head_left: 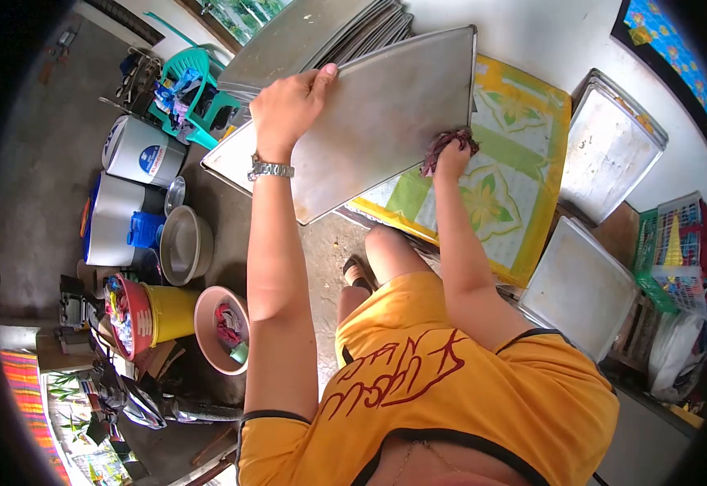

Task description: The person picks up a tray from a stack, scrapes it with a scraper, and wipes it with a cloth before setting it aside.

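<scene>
My left hand (293, 105) is closed on the upper left edge of a flat metal baking tray (378, 105), its thumb over the face and a metal watch at the wrist. The tray is held up tilted in front of me. In my right hand (453, 159) is a bunched dark reddish cloth (442, 146), pressed at the tray's lower right edge. Behind the tray, a tall stack of similar trays (297, 36) leans by the window. Below it spreads a table with a yellow, green and white floral cover (515, 174).
More metal trays (613, 146) stand against the right wall, and another tray (580, 283) lies nearer me. Plastic baskets (677, 251) sit at far right. On the left are a green chair (195, 93), white drums (119, 215), a yellow bucket (171, 312) and a pink basin (208, 340).
</scene>
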Demonstrator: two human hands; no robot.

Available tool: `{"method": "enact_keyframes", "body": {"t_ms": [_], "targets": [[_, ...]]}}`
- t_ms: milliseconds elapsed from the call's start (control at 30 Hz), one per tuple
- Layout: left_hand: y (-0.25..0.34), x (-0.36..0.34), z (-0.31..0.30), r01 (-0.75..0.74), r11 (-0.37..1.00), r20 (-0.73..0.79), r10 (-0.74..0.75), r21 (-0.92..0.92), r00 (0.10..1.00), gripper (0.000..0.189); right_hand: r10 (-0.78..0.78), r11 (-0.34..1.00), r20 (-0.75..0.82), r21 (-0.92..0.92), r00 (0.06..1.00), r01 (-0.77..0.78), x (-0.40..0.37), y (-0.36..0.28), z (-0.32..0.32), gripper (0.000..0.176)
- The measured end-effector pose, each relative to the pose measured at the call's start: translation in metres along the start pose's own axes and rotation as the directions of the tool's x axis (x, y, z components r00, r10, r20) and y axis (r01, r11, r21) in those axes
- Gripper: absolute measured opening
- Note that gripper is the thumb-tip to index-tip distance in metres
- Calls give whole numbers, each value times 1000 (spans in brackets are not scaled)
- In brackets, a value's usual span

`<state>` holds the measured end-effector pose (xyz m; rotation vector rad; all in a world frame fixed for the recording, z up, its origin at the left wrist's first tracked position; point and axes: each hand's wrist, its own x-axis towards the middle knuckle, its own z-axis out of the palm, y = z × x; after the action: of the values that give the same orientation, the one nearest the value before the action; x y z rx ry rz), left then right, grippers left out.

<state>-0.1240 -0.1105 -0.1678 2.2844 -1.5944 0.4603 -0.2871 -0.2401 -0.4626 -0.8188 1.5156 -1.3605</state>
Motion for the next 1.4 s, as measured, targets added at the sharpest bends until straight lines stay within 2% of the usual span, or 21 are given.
{"method": "enact_keyframes", "body": {"t_ms": [133,200,233,267,300,333,367,400,500,600,667,700,767,833,967,1100,1167,1200,1233,1333,1400], "targets": [[0,4,2,20,1000,0,-20,22,1000,55,70,943,169,309,983,-120,-33,71,35,44],[-1,5,5,29,999,-6,-29,22,1000,56,31,999,152,-19,988,-28,-102,80,52,40],[-1,5,4,33,999,-9,-33,26,999,56,4,954,200,293,980,-64,-139,95,65,38],[-1,5,4,45,999,-6,-45,27,999,56,200,701,483,537,852,-469,-160,123,76,33],[1,4,4,56,998,-4,-56,29,998,57,279,848,518,263,809,-461,-206,71,57,44],[1,4,3,67,997,-1,-67,31,998,57,66,996,369,33,927,-84,-241,75,66,54],[1,4,3,78,997,16,-79,29,997,59,303,945,466,-33,832,-326,-269,13,40,43],[0,5,2,89,996,34,-90,27,995,61,456,864,675,-177,580,-472,-278,6,33,62],[0,3,2,97,995,44,-97,8,994,63,428,864,903,-418,-28,-282,-296,11,23,53],[-1,6,3,88,996,24,-89,22,996,64,148,986,981,-157,126,63,-288,-36,6,48],[-4,3,4,90,996,47,-91,22,995,64,-180,889,952,49,249,455,-277,-65,12,53],[-4,3,2,88,996,69,-88,8,994,64,-343,732,923,147,173,666,-269,-71,25,56],[-2,4,-5,99,995,134,-95,-25,986,64,-699,509,712,428,67,747,-262,-107,45,56],[-2,3,-3,69,998,104,-68,-10,992,61,-836,198,547,366,-38,909,-277,-125,81,55],[3,2,-9,86,996,119,-88,26,989,60,-833,-44,545,105,-94,994,-306,-137,100,65],[-9,4,-5,69,998,122,-70,15,990,59,-709,-62,687,165,-160,984,-278,-47,67,43],[-10,0,-11,38,999,137,-36,-15,990,60,-392,148,919,111,-45,983,-246,42,54,36],[-10,-3,-13,23,999,149,-19,-28,989,60,-67,181,998,12,0,983,-227,32,33,40],[-9,-6,-13,12,1000,136,-9,-21,991,61,-198,263,979,8,45,965,-212,29,11,46],[-9,-5,-5,36,999,110,-37,6,993,63,-248,510,902,-189,354,839,-190,-44,-39,48],[-9,-4,-3,60,998,91,-60,2,994,70,-482,587,742,-121,466,800,-166,-72,-58,48]]}}
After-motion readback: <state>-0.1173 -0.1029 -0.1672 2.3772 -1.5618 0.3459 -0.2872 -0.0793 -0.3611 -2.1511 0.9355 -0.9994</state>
